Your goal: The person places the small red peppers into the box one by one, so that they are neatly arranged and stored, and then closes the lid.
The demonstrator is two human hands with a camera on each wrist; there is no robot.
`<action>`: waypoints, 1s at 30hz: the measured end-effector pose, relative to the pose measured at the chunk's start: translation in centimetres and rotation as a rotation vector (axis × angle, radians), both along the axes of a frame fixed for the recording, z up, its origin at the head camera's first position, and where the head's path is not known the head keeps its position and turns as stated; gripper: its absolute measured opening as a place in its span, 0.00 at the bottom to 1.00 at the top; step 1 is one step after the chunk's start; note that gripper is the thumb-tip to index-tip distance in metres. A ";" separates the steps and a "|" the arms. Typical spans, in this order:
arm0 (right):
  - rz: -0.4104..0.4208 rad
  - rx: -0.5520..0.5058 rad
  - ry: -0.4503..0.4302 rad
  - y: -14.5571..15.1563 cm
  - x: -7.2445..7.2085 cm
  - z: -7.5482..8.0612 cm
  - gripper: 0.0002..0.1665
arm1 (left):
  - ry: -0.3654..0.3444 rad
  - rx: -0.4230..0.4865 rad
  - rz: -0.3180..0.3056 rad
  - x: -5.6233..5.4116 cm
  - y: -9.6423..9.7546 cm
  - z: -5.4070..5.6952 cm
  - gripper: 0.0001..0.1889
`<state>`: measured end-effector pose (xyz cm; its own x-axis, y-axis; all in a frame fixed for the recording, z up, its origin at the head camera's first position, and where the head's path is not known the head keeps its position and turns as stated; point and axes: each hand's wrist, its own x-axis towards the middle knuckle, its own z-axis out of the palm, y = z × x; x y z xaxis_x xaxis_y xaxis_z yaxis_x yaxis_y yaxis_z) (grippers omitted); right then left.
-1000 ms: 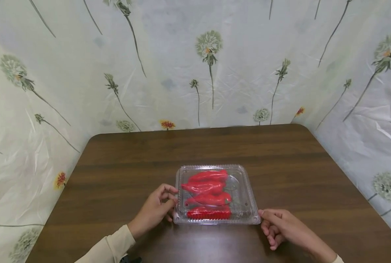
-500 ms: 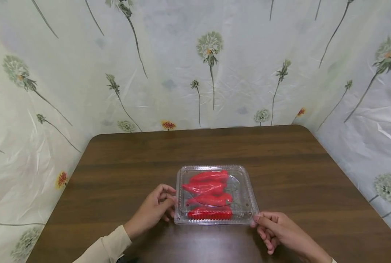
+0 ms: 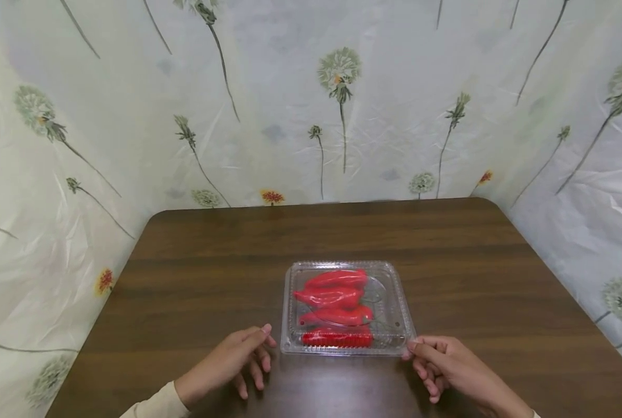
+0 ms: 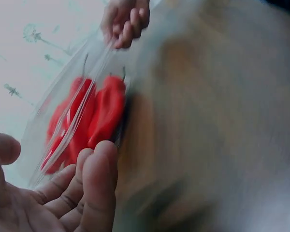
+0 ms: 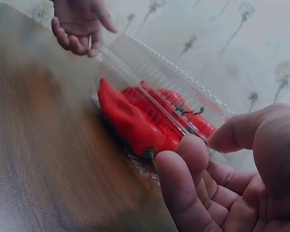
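A clear plastic clamshell box with its lid down sits on the table, holding several red peppers with green stems. My right hand pinches the rim at the box's near right corner between thumb and forefinger; the right wrist view shows this hand close up. Just off the near left corner, my left hand hangs with relaxed fingers and holds nothing. In the left wrist view a small gap appears to lie between that hand's fingers and the box, though blur makes contact hard to judge there.
A dark brown wooden table lies beneath the box. Behind it and at both sides hangs a pale sheet printed with dandelions, close to the table's edges.
My left hand has let go of the box's left side and drawn back toward me and leftward. My right hand's pinch has shifted slightly inward on the near right corner.
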<state>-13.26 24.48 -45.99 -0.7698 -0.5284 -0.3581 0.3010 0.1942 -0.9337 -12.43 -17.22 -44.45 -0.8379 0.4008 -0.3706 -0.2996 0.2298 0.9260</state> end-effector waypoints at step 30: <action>-0.033 -0.043 0.092 0.0 1.0 -0.7 0.20 | -0.131 0.290 0.086 1.1 3.1 -3.0 0.10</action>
